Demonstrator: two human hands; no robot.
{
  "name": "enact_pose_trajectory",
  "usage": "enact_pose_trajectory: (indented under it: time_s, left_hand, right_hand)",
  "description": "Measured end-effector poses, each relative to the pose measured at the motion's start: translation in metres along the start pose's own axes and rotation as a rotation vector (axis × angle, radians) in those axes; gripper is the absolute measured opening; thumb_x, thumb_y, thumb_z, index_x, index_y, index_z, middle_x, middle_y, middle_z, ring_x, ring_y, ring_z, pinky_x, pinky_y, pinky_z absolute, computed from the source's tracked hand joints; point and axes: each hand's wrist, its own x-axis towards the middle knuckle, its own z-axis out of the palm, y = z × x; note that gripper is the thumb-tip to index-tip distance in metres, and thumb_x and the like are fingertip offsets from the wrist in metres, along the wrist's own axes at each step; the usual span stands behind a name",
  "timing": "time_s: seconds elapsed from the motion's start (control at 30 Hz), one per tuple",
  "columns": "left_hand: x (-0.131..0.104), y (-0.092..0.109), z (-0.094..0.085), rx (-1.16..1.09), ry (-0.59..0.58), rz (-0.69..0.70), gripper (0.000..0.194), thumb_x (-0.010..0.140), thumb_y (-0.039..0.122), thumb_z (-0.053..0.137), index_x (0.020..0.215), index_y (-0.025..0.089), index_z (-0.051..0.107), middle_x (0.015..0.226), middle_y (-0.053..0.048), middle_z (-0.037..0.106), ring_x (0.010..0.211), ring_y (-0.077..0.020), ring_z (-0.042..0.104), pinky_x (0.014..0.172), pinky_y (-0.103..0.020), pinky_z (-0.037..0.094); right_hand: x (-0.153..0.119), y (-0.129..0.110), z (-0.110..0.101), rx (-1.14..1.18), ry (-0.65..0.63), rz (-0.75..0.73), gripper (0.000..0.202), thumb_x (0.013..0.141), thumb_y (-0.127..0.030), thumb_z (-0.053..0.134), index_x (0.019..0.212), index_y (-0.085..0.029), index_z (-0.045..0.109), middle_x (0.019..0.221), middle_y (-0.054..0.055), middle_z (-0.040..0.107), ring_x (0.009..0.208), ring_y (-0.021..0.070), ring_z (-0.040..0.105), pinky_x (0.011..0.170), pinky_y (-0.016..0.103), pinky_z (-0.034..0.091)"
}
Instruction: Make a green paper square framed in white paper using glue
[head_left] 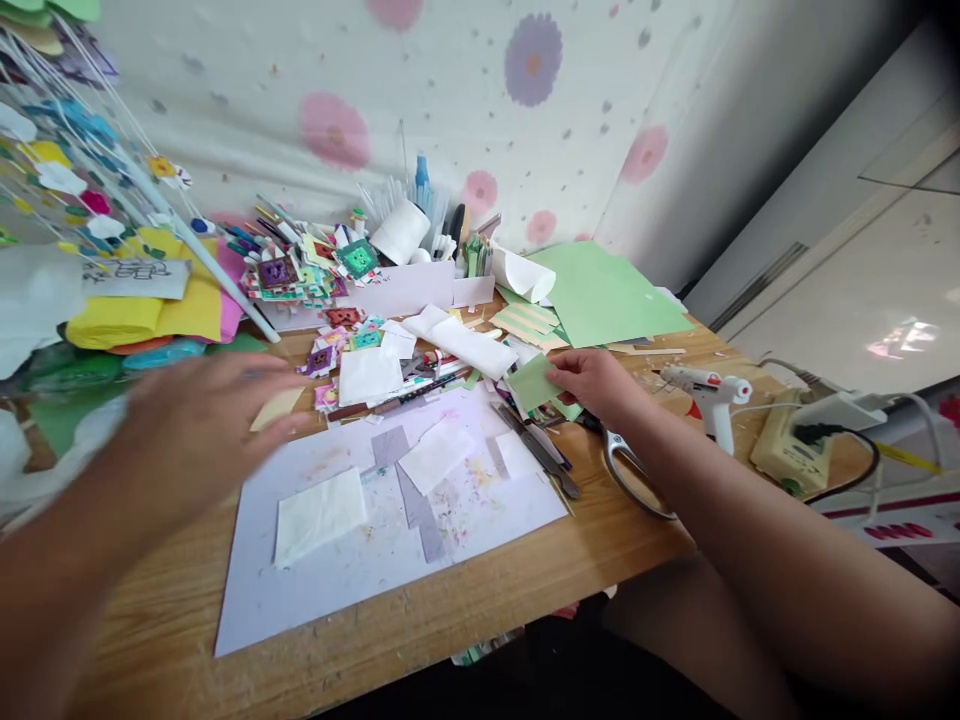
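Note:
My right hand (596, 382) pinches a small light green piece of paper (534, 384) between thumb and fingers, above the far right corner of a stained white sheet (259, 590). My left hand (199, 415), smeared by motion, hovers over the table's left side with thumb and fingers apart. A tan paper scrap (277, 408) shows beyond its thumb. On the white sheet lie a folded white tissue square (321, 515), another white piece (436, 455) and grey strips (421, 520). Scissors (634, 480) rest under my right forearm, beside a dark blade-like tool (551, 455).
A white glue gun (705, 395) and a power strip (793, 440) with cables stand at the right. Large green paper (607, 295) lies at the back. Colourful cut-outs (319, 265) and a white pen box (405, 288) line the wall. Hanging decorations (82, 180) and yellow paper (120, 320) occupy the left.

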Motion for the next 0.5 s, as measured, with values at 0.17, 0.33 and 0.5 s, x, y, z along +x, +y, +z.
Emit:
enact_pose_trajectory:
  time_s: [0.17,0.33,0.5]
  left_hand:
    - [-0.023,0.020,0.073,0.626,-0.307,0.202,0.029,0.085,0.037,0.056,0.104,0.023,0.072,0.111,-0.010,0.069,0.104,-0.0325,0.058,0.096,-0.049,0.039]
    - [-0.039,0.018,0.086,0.666,-0.387,0.217,0.040,0.084,0.037,0.060,0.122,0.023,0.063,0.134,-0.015,0.058,0.123,-0.0371,0.047,0.105,-0.059,0.026]
    - [-0.043,0.021,0.087,0.665,-0.477,0.218,0.050,0.080,0.041,0.067,0.126,0.027,0.058,0.136,-0.013,0.056,0.130,-0.0375,0.042,0.108,-0.065,0.016]
  right_hand:
    - [0.005,0.006,-0.005,-0.188,0.004,-0.028,0.035,0.069,-0.017,0.066,0.104,-0.016,0.070,0.074,0.001,0.066,0.047,0.0083,0.049,0.049,0.023,0.042]
    - [-0.006,0.003,-0.023,-0.257,0.105,-0.034,0.043,0.073,-0.025,0.067,0.115,-0.018,0.065,0.101,0.009,0.068,0.058,0.0119,0.057,0.055,0.027,0.047]
    - [-0.022,-0.007,-0.016,0.093,0.061,-0.043,0.038,0.070,-0.037,0.075,0.104,-0.021,0.069,0.094,0.008,0.069,0.073,0.0164,0.061,0.062,0.028,0.051]
